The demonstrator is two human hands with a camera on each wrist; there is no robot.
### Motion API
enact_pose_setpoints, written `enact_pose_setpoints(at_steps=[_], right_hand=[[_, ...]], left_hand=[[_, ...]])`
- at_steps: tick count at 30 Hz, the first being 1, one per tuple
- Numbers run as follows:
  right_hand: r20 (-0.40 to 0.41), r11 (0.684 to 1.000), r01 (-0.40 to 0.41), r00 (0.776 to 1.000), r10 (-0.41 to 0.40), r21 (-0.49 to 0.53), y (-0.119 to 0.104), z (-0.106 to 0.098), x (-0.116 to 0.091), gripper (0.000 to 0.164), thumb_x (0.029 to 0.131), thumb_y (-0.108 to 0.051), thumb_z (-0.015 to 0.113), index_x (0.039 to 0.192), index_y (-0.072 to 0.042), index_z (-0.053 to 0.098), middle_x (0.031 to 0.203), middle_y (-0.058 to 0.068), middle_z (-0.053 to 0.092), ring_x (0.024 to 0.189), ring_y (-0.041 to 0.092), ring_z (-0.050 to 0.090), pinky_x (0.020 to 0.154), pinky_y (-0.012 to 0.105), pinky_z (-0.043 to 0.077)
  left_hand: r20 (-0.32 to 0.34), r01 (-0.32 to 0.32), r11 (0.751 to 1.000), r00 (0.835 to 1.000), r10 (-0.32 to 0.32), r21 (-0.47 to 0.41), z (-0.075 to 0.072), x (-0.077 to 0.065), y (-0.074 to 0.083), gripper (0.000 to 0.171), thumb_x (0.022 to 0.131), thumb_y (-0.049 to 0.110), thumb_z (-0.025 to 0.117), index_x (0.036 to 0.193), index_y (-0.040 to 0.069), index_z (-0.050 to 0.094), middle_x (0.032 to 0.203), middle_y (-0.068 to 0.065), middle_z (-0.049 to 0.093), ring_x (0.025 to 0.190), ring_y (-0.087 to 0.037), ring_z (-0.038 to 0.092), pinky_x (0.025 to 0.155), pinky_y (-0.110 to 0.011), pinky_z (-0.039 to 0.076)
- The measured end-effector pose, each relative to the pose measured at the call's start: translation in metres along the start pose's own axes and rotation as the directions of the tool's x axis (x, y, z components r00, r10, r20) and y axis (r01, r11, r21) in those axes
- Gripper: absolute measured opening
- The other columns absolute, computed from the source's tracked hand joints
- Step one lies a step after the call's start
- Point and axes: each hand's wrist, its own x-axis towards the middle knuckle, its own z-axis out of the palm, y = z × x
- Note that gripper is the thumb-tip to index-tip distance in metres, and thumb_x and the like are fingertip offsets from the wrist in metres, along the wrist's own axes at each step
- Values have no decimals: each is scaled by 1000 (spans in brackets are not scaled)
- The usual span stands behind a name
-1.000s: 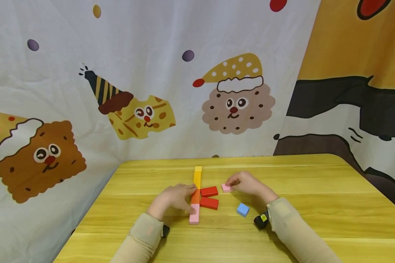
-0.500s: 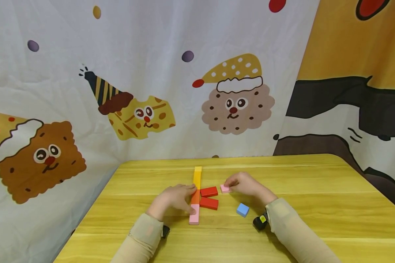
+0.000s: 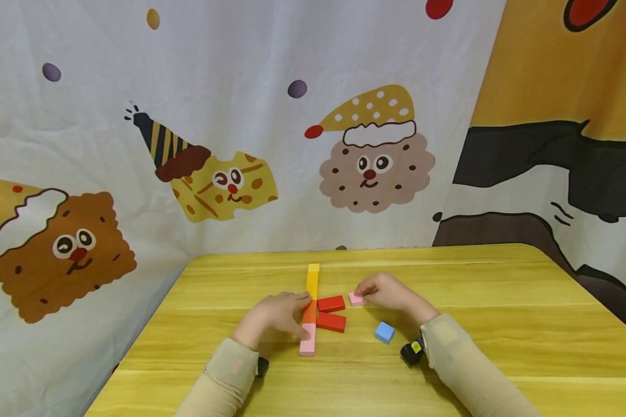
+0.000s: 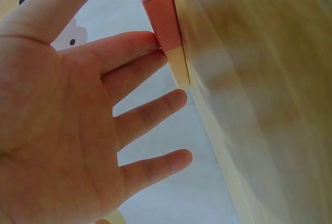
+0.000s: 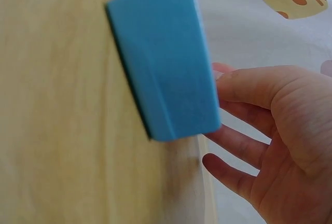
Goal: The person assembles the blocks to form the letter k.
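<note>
A straight row of blocks runs away from the person: a pink block (image 3: 307, 347) nearest, then an orange block (image 3: 309, 313), then a yellow block (image 3: 312, 284). My left hand (image 3: 279, 314) lies along the row's left side, thumb on the pink block and straight fingertips at the orange one. In the left wrist view the other fingers are spread. Two red blocks (image 3: 331, 303) slant off the row's right side. Just beyond them, my right hand (image 3: 388, 291) pinches a second, smaller-looking pink block (image 3: 354, 299) between thumb and fingers. In the right wrist view a blue block mostly hides it.
The blue block (image 3: 384, 332) sits on the wooden table (image 3: 475, 289), nearer the person than the right hand; it looms large in the right wrist view. Behind the table hangs a cartoon-printed cloth (image 3: 250, 87). A black wrist camera (image 3: 411, 353) sits by the right cuff.
My right hand has shifted slightly left with the pink block, closer to the red blocks. The left hand and the row stay where they were.
</note>
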Motion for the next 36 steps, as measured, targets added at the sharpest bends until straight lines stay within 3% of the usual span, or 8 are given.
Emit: enact_pose_setpoints(at_steps=[27, 36], right_hand=[[-9, 1000, 15, 1000, -15, -26, 0, 1, 1, 21, 85, 0, 67, 102, -9, 76, 102, 3, 71, 95, 21, 65, 81, 35, 54], [-19, 999, 22, 1000, -22, -35, -1, 1, 0, 20, 85, 0, 67, 101, -10, 76, 103, 3, 71, 97, 23, 65, 84, 40, 53]], left_hand=[[1, 1, 1000, 1000, -1, -19, 0, 0, 0, 85, 77, 46, 77, 147, 12, 44, 154, -2, 36, 138, -36, 32, 107, -59, 29], [7, 4, 1000, 1000, -4, -23, -1, -1, 2, 84, 78, 45, 77, 147, 12, 43, 154, -2, 36, 138, -37, 32, 107, -61, 28]])
